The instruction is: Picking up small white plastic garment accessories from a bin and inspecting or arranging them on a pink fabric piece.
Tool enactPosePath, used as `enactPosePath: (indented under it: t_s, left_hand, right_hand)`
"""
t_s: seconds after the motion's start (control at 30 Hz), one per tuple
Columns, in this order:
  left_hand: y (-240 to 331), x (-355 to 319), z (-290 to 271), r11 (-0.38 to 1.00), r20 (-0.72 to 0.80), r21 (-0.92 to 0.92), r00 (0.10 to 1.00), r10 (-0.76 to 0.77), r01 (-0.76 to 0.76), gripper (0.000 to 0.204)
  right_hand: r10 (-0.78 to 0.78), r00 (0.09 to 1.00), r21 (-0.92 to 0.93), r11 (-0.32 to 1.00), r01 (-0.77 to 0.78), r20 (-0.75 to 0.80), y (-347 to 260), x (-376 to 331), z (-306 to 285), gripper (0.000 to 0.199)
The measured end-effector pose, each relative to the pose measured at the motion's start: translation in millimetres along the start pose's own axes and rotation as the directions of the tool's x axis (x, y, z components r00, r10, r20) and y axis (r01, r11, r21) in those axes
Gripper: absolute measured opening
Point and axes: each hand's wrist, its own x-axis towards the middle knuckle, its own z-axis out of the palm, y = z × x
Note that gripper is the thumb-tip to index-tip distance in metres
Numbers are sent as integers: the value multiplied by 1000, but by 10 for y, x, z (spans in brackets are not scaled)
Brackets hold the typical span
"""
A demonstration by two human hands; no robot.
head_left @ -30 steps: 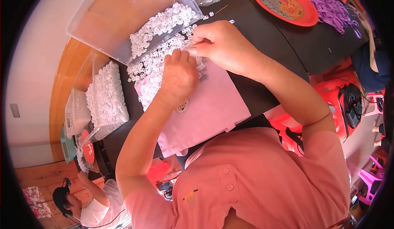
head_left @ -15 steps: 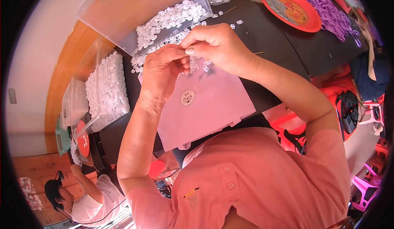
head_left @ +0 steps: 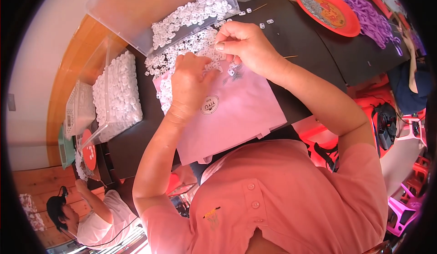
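Pink paper bag [head_left: 236,113] with round label under both hands, fingers [head_left: 221,46] pinching small white rings [head_left: 200,49].

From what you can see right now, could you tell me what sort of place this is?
Probably a small hand-assembly or craft workshop. Clear bins heaped with small white plastic pieces stand on a black table, a red plate lies beside purple pieces, and another person works nearby.
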Motion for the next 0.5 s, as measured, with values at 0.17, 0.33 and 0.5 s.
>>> enactPosePath:
  t_s: [0.17,0.33,0.5]
  left_hand:
    - [24,-27,101,983,76,161,995,72,-83,15]
    - [-29,-118,106,974,-19,-197,993,-118,112,9]
    - [85,-111,-154,597,164,-654,858,-488,464,9]
  right_hand:
    - [-1,1000,5,1000,1,1,20,-19,-16,9]
    - [-41,998,-51,998,44,56,45,-27,17,6]
    - [33,994,-13,999,-32,106,-40,-95,111,5]
